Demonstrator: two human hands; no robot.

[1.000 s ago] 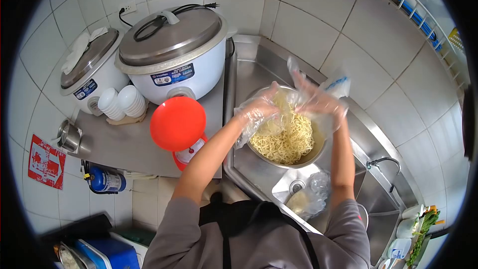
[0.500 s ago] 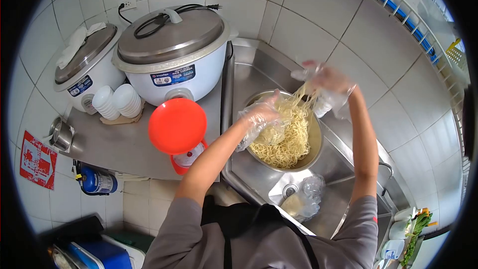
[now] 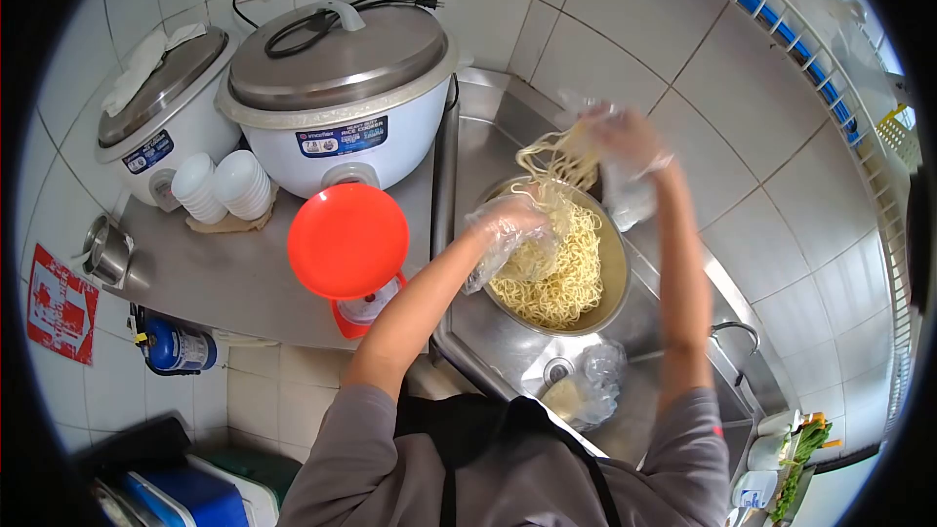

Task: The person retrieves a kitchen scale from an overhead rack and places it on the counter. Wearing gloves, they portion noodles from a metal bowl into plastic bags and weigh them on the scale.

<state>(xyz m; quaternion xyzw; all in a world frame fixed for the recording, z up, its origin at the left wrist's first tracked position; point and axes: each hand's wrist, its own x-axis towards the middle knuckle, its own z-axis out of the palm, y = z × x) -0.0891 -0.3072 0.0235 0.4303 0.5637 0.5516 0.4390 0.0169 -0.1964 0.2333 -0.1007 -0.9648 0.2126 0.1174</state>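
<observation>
A large metal pot [image 3: 617, 293] of yellow noodles [image 3: 566, 288] stands in the steel sink. Thin clear plastic gloves cover both hands. My left hand [image 3: 515, 219] is closed at the pot's left side, on what looks like a clear plastic bag [image 3: 532, 259] with noodles in it. Above the far rim, my right hand [image 3: 625, 141], blurred by motion, grips a bunch of noodles whose strands hang towards my left hand. Plastic film partly hides the fingers of both hands.
Left of the sink, a red scale [image 3: 348, 242] stands before a big rice cooker [image 3: 337, 117], a smaller cooker [image 3: 161, 117] and stacked white cups [image 3: 242, 187]. A clear bag [image 3: 592, 385] lies by the sink drain [image 3: 558, 371]. A wire rack [image 3: 815, 68] hangs at upper right.
My right hand has moved up and left, lifting the noodle strands out of the pot towards my left hand. My left hand stays near the same place.
</observation>
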